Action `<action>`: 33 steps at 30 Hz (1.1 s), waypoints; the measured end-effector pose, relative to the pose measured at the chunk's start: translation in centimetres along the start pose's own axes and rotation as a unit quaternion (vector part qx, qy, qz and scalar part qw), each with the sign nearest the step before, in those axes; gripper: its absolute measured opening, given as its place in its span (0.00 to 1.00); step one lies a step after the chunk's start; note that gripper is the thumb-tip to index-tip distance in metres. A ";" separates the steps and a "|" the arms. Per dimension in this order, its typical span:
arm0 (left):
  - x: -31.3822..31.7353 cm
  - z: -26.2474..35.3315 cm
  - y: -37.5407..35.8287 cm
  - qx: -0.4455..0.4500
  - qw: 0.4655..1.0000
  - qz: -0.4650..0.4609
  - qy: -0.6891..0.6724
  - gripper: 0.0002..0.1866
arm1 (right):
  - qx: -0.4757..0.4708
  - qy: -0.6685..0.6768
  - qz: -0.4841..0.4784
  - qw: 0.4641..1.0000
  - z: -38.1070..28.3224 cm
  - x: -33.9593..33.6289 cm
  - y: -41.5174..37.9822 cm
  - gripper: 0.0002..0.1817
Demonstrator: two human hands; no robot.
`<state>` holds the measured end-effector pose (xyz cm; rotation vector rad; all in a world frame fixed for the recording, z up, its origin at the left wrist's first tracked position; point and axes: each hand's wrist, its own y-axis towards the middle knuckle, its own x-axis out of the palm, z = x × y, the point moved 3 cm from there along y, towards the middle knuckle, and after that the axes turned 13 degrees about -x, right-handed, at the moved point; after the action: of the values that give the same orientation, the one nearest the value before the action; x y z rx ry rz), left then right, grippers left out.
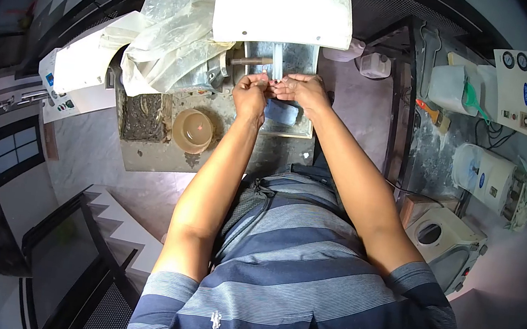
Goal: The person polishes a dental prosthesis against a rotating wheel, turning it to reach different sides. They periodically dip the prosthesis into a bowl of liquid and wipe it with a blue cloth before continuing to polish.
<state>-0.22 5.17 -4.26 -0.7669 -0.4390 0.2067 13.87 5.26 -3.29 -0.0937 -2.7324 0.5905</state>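
My left hand and my right hand meet just below a pale buffing wheel on the spindle of a bench lathe. Both hands have their fingers pinched together around something small at the wheel's lower edge; I cannot tell what it is. Above them hangs the lathe's white hood. Behind the wheel is a grey metal-lined pan. A folded blue cloth lies in the pan under my right hand. Left of my left wrist stands a brown bowl with liquid in it.
Clear plastic sheeting drapes over the lathe body at the left. A tray of dark wet grit sits beside the bowl. At the right, a side bench holds a brush, a plastic tub and a gauge panel.
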 end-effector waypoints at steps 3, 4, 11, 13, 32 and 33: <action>-0.2 -0.1 0.1 -0.006 0.999 0.015 -0.028 0.04 | -0.014 0.000 0.000 1.000 0.1 0.3 -0.1 0.10; -0.3 -0.2 0.3 -0.012 0.999 0.016 -0.030 0.04 | -0.013 0.004 0.006 1.000 0.1 0.3 -0.1 0.10; -0.2 -0.7 1.6 -0.040 0.999 0.011 -0.011 0.04 | 0.009 -0.006 0.024 1.000 -0.5 0.0 0.2 0.09; 0.2 -0.5 1.4 -0.043 0.999 0.016 -0.020 0.04 | 0.011 -0.011 0.033 0.999 -0.5 -0.2 0.4 0.08; -0.5 -0.9 0.2 0.012 1.000 -0.014 -0.022 0.04 | -0.012 -0.064 -0.011 0.998 -1.0 -0.4 0.2 0.11; -0.7 -0.9 0.0 0.012 1.000 -0.014 -0.022 0.04 | -0.011 -0.064 -0.011 0.998 -1.2 0.1 -0.2 0.11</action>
<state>-0.47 4.36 -5.03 -0.7339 -0.4881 0.2027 14.24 5.56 -2.16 -0.0326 -2.8613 0.5779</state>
